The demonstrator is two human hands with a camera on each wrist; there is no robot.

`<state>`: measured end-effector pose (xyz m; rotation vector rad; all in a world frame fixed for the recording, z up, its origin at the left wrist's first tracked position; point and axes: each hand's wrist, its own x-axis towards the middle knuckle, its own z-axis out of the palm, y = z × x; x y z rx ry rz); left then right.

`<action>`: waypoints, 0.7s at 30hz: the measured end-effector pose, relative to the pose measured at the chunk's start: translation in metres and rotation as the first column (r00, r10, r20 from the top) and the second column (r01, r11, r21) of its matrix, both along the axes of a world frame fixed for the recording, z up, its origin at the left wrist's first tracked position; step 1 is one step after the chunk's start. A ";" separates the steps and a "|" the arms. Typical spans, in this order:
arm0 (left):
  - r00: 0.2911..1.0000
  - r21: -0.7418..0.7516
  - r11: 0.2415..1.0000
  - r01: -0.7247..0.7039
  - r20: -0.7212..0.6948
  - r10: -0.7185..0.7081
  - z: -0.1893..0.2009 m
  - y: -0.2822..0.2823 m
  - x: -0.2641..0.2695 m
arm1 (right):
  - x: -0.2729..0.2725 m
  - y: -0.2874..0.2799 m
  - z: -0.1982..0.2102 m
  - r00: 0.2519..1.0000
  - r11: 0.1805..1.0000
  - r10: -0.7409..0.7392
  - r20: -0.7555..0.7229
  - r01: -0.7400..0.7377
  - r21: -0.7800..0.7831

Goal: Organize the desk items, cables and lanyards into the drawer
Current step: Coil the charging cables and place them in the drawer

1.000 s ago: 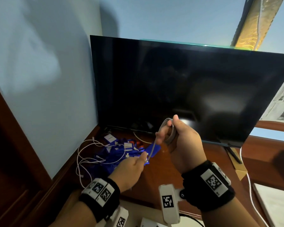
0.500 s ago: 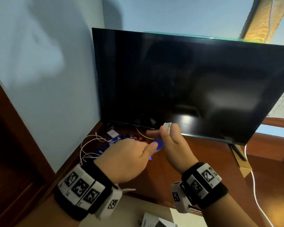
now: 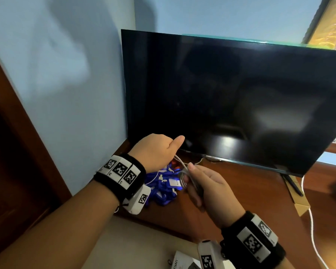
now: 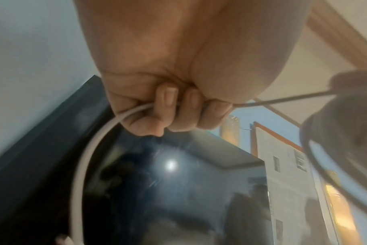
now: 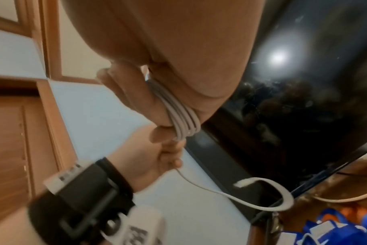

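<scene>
My right hand [image 3: 194,183] holds a coil of white cable [image 3: 184,178] above the wooden desk [image 3: 231,199]; several loops lie wrapped round its fingers [image 5: 136,99] in the right wrist view. My left hand [image 3: 159,152] is a little up and to the left, fingers [image 4: 172,106] curled round the loose strand of that white cable [image 4: 88,149]. The strand's free end with its plug [image 5: 244,183] hangs below the left hand. A heap of blue lanyards [image 3: 161,189] with white tags lies on the desk under both hands.
A large dark monitor [image 3: 231,98] stands at the back of the desk, close behind the hands. A blue wall [image 3: 66,84] is to the left. Another white cable [image 3: 310,220] runs down the desk's right side, over a cardboard piece [image 3: 299,202]. White boxes [image 3: 182,261] lie below the desk edge.
The left hand has swung up and over to the left of the coil, drawing the loose strand with it. The right hand has dropped lower with the coil, and the view has shifted left.
</scene>
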<state>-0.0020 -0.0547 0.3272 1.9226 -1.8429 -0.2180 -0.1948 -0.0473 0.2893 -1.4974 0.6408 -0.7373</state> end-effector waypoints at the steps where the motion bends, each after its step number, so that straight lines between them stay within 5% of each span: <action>1: 0.996 0.013 1.000 -0.023 -0.086 0.024 -0.009 -0.004 0.003 | 0.000 0.000 0.001 0.999 1.000 -0.005 0.049 0.004 0.009; 7: 0.835 0.146 0.989 -0.013 -0.542 0.091 -0.068 -0.011 0.000 | 0.004 -0.002 0.014 0.967 0.999 -0.047 0.249 0.045 0.014; 11: 0.721 0.195 0.980 0.038 -0.684 0.108 -0.087 0.002 -0.018 | 0.005 -0.010 0.021 0.939 0.997 -0.076 0.335 0.061 0.054; 17: 0.760 0.240 0.966 0.096 -0.644 0.085 -0.092 0.024 -0.037 | -0.002 -0.024 0.032 0.898 0.982 -0.188 0.398 0.179 0.060; 21: 0.837 0.217 0.969 0.119 -0.547 0.020 -0.088 0.039 -0.042 | -0.009 -0.039 0.024 0.913 0.952 -0.281 0.297 0.304 -0.034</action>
